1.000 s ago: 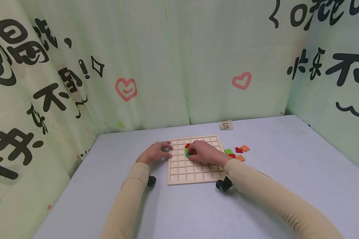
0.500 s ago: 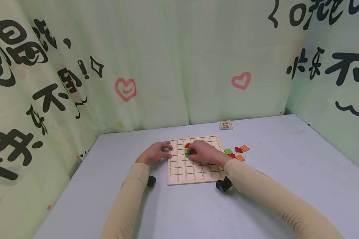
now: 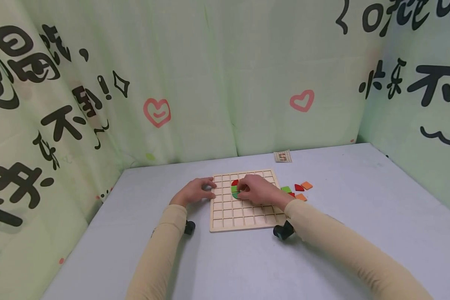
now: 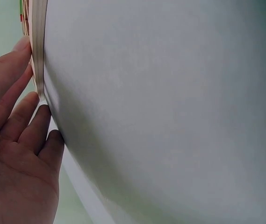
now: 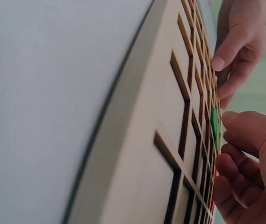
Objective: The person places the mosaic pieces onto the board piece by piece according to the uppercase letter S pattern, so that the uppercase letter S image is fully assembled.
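A wooden grid board [image 3: 228, 214] lies on the table. My left hand [image 3: 196, 191] touches its left edge; in the left wrist view the left hand [image 4: 23, 140] has its thumb and fingertips against the board's side [image 4: 38, 51], fingers mostly straight. Just over the board is my right hand [image 3: 258, 191], fingers loosely bent, beside a red rounded piece [image 3: 234, 182], a light green square [image 3: 234, 189] and a dark green rounded piece [image 3: 235, 196] set in one column. In the right wrist view the right hand [image 5: 249, 158] shows nothing pinched; part of the board is hidden behind it.
Right of the board lie loose pieces: a green square [image 3: 286, 189], a red piece [image 3: 299, 188], an orange square [image 3: 306, 185] and another orange square [image 3: 301, 197]. A small patterned card [image 3: 283, 156] lies at the table's back edge, before a curtain [image 3: 225, 83].
My right hand has shifted slightly right, off the coloured pieces, so more of the light green and dark green ones shows. The left hand has stayed at the board's edge.
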Demonstrator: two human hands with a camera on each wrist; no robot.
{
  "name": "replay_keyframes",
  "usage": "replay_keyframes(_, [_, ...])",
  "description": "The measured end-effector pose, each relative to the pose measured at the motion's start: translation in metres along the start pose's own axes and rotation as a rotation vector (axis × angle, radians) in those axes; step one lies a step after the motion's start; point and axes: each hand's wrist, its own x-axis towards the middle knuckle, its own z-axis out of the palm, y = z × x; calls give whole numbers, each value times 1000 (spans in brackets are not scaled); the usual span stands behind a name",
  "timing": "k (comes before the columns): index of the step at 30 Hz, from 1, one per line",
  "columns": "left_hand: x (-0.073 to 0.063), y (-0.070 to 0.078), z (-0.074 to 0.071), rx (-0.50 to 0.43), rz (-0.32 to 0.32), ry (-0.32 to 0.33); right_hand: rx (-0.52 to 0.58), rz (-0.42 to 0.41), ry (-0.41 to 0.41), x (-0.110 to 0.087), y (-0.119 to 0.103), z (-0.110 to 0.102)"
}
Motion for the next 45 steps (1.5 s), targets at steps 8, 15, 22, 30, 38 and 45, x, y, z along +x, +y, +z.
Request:
replay_keyframes(8, [-1,0,-2,10,2,5,35,54,37,-13,17,-22])
replay_keyframes(15, [0,0,-1,3,-1,-2,33,88,53,-32,39,-45])
replay_keyframes(22, [-3,3,-2,16,0,3,5,151,36,-49,62,-63])
replay_keyframes(30, [0,0,-2,17,16,1,-32,295,-51,-69,87,-84])
replay_keyframes(38, [-2,3,-2,17,-4,2,-121,313,-167,-84,103,-97])
replay_keyframes(45, [-3,3,-2,4,-17,0,-103,301,-161,-84,114,-92])
